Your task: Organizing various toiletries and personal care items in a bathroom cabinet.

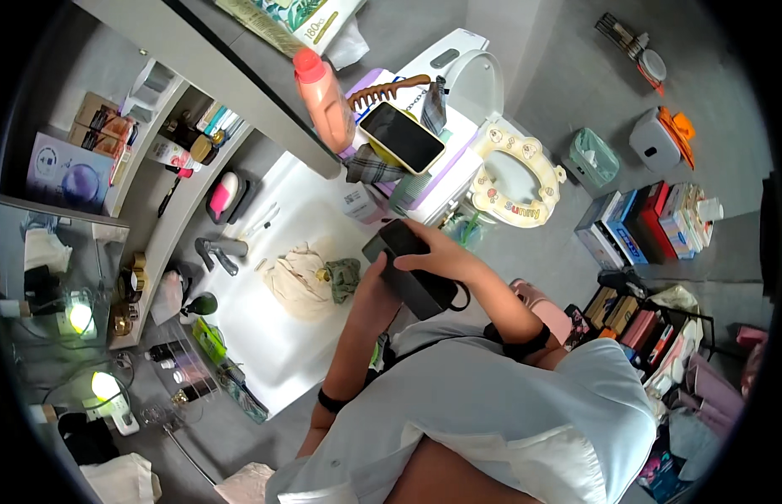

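Observation:
Both my hands hold a black box-shaped object [426, 294] with a small dark loop at its near right corner. What kind of thing it is I cannot make out. My left hand [377, 291] grips its left side, thumb up along the edge. Across its far right part lies my right hand [441, 254], fingers bent over the top. The box is in front of my body, beside the white sink [278, 353]. In the basin are a crumpled cream cloth [297, 281] and a dark green bunched cloth [345, 280].
A metal faucet [221, 252] rises at the sink's left side. Beyond my hands, a phone [402, 137], a brown comb [387, 90] and a pink bottle [324, 105] crowd the toilet tank. A patterned yellow toilet seat [494, 197] and a small bin [593, 158] stand to the right.

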Tool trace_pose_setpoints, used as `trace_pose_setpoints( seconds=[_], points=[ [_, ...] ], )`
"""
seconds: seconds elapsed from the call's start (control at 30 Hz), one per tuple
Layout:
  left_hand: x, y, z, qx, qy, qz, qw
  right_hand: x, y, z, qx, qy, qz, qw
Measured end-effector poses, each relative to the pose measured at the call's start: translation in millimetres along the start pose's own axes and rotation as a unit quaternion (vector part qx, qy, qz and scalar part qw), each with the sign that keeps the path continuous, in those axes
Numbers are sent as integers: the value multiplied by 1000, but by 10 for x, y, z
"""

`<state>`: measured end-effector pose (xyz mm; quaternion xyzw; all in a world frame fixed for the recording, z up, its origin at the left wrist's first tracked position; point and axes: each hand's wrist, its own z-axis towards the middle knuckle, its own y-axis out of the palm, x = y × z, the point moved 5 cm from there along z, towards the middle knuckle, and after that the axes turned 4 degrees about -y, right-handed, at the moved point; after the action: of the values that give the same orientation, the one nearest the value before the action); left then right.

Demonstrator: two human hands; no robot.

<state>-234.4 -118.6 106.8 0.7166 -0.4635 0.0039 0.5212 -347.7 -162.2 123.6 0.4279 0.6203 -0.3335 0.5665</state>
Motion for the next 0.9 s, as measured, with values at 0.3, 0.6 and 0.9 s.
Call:
trace_pose_setpoints(
  seconds=[0.3, 0.6, 0.9],
  points=[
    [130, -151, 185, 98, 42, 196, 975, -592, -940, -422, 188, -80, -73, 976],
    [188, -139, 999, 107, 92, 142, 980, -465, -2095, 615, 270, -107, -314, 904],
    [307, -86, 1646, 176, 65, 8, 982, 63, -1932, 1643, 142, -60, -413, 898]
  ],
)
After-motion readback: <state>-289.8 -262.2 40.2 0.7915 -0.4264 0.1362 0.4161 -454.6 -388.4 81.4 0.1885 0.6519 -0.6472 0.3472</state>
